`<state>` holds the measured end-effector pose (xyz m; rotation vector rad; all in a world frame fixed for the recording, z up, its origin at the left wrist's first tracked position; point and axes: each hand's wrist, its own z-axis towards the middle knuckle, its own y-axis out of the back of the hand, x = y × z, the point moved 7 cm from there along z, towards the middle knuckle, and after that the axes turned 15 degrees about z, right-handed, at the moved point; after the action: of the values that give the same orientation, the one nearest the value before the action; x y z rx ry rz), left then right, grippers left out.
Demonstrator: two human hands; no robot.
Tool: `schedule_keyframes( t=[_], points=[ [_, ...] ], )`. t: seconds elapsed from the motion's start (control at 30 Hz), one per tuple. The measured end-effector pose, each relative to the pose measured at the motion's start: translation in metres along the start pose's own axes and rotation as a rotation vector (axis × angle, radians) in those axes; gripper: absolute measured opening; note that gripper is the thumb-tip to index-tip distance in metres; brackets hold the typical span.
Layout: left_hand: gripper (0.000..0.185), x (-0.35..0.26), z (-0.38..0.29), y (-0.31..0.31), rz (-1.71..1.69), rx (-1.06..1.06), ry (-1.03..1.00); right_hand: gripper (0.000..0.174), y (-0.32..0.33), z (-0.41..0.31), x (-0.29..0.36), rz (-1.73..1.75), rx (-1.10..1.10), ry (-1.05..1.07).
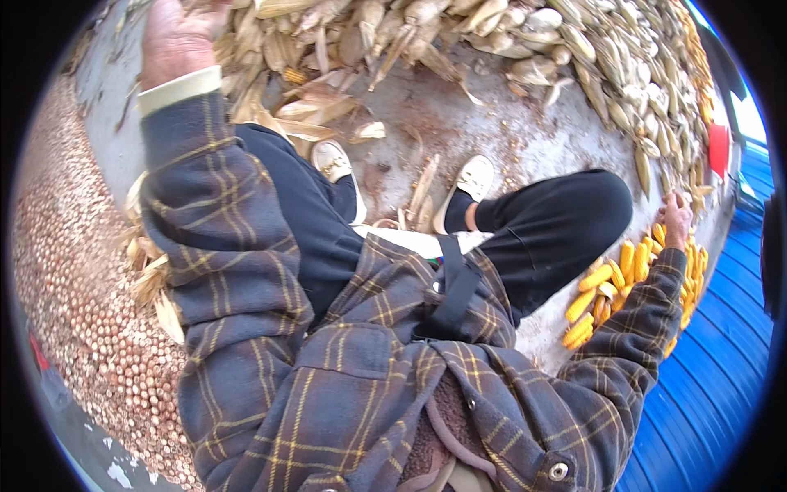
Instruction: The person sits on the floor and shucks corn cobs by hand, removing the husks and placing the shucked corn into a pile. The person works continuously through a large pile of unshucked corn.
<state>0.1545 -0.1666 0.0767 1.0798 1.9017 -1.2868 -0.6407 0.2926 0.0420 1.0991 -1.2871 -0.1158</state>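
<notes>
My left hand (181, 40) is at the upper left, palm partly showing, beside dry corn husks (276, 46). The top edge of the view cuts off its fingers, so I cannot tell whether it holds anything. At the far right my right hand (675, 215) is over the upper end of a pile of husked yellow corn ears (627, 261). Its fingers look curled, and whatever is beneath them is hidden. Unhusked corn ears (652, 98) are heaped just beyond that hand. A single yellow ear (295, 76) peeks out among the loose husks.
Concrete floor (424, 117) with scattered kernels and husk scraps lies around my shoes (472, 178). A broad bed of small round pieces, seemingly bare cob ends (123, 344), spreads along the left. Blue ribbed sheeting (707, 363) borders the right, near a red object (718, 150).
</notes>
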Motion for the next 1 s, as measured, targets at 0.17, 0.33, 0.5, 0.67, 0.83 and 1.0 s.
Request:
schedule_keyframes(
  t=[0.17,0.33,0.5,0.67,0.83,1.0],
  points=[
    [0.025,-0.001,0.002,0.032,-0.076,-0.125,0.081,0.032,-0.134,-0.023,0.162,-0.038,0.143,0.248],
    [0.032,-0.027,0.008,0.076,0.108,-0.014,0.015,0.032,-0.248,-0.026,0.229,0.028,0.348,0.454],
    [0.021,-0.002,-0.029,0.043,0.071,-0.086,-0.234,0.011,-0.345,-0.036,0.213,-0.01,0.438,0.902],
    [0.012,0.019,-0.017,0.017,0.143,-0.293,-0.041,0.017,-0.352,-0.057,0.239,-0.036,0.514,0.707],
    [0.013,0.029,-0.02,0.013,0.133,-0.228,-0.027,0.016,-0.366,-0.089,0.251,-0.057,0.615,0.664],
    [0.018,0.022,-0.012,0.011,0.187,-0.166,-0.07,0.014,-0.354,-0.067,0.238,-0.016,0.483,0.818]
  ],
)
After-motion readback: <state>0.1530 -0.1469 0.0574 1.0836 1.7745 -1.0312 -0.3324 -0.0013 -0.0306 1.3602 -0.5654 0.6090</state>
